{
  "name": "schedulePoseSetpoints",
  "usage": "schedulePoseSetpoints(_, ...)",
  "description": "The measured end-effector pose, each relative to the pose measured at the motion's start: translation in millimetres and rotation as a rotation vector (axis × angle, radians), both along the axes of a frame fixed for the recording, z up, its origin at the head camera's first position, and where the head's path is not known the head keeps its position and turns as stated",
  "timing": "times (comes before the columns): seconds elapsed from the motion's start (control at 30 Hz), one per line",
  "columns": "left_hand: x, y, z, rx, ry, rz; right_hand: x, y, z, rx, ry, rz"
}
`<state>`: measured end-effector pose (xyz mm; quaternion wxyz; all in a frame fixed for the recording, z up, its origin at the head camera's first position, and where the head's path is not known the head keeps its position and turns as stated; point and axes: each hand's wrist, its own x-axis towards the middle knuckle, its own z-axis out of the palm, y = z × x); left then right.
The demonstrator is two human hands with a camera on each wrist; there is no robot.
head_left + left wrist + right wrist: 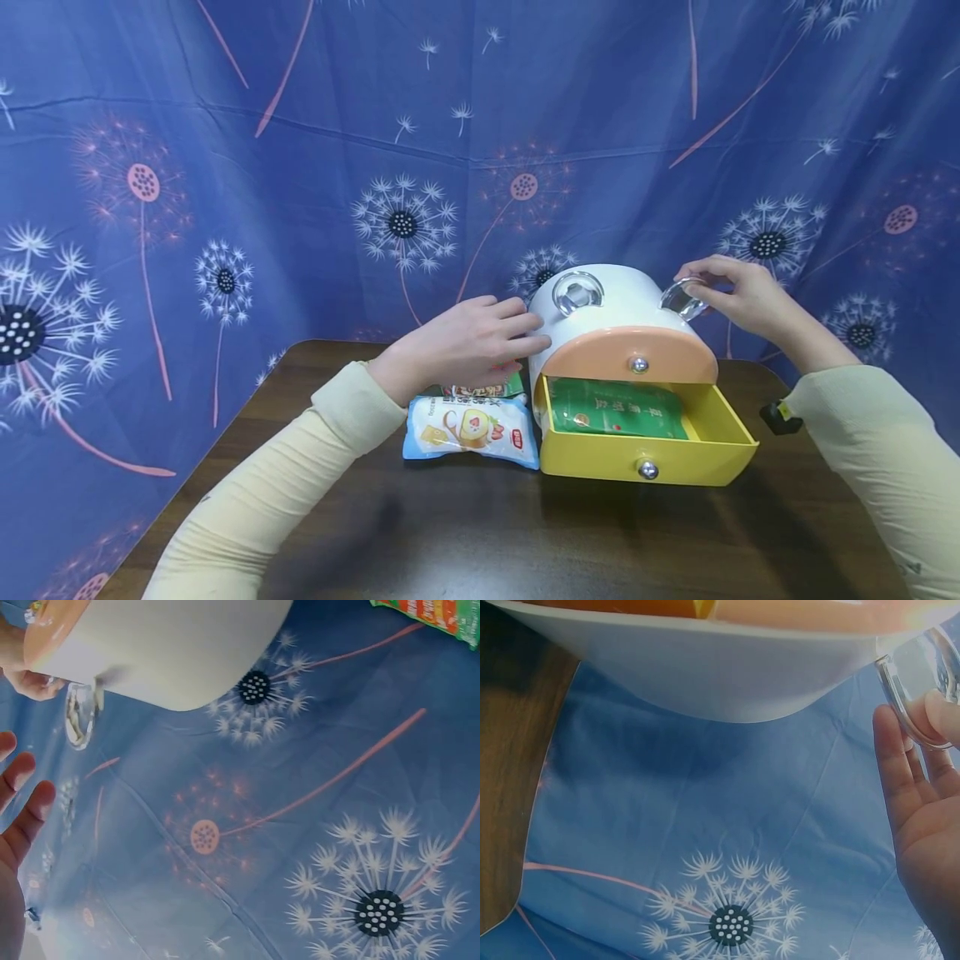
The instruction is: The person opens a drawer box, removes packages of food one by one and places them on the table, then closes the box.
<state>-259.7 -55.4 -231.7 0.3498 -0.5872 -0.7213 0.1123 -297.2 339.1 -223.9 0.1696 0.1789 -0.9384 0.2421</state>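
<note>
A small white storage box (626,292) with an orange upper drawer and two clear, silver-rimmed round ears stands on the table. My right hand (738,296) pinches the right ear (681,298) between thumb and fingers; the right wrist view shows this grip on the ear (922,682) too. The left ear (577,292) is untouched. Beside the box's left side hovers my left hand (468,342), fingers loosely extended and holding nothing. In the left wrist view its fingertips are apart from the box (180,652). The yellow lower drawer (600,458) is pulled out, with a green packet (615,408) inside.
Left of the box lies a white-and-blue snack bag (472,429), with a green packet (487,390) behind it, partly hidden by my left hand. The dark wooden table (450,533) meets a blue dandelion-print curtain (300,208) behind.
</note>
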Motion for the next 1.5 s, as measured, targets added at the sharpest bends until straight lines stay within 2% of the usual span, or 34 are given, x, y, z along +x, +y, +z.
schedulePoseSetpoints(0.3, 0.7, 19.4, 2.6, 0.027, 0.028, -0.066, -0.7, 1.1, -1.3, 0.008, -0.020, -0.004)
schedulePoseSetpoints(0.47, 1.0, 29.5, 6.6, 0.031, 0.005, -0.067, -0.7, 2.9, -1.8, 0.008, -0.014, -0.007)
schedulePoseSetpoints(0.73, 3.0, 42.0, 8.9, -0.014, -0.036, -0.056, -0.9, 3.6, -2.8, 0.003, -0.013, 0.000)
schedulePoseSetpoints(0.87, 2.5, 47.8, 7.9, -0.033, -0.032, -0.047, -1.7, 4.7, -3.1, 0.001, 0.002, 0.006)
schedulePoseSetpoints(1.1, -1.3, 58.4, 3.4, -0.016, -0.051, -0.088, -1.3, 4.6, -1.9, -0.006, -0.007, 0.007)
schedulePoseSetpoints(1.37, -1.5, 68.9, -4.6, -0.030, -0.042, -0.079, -2.8, 3.4, -0.9, -0.013, -0.010, 0.020)
schedulePoseSetpoints(1.5, 0.0, 75.4, -8.2, -0.067, -0.048, -0.065, -2.5, 3.2, -0.9, -0.012, -0.005, 0.010)
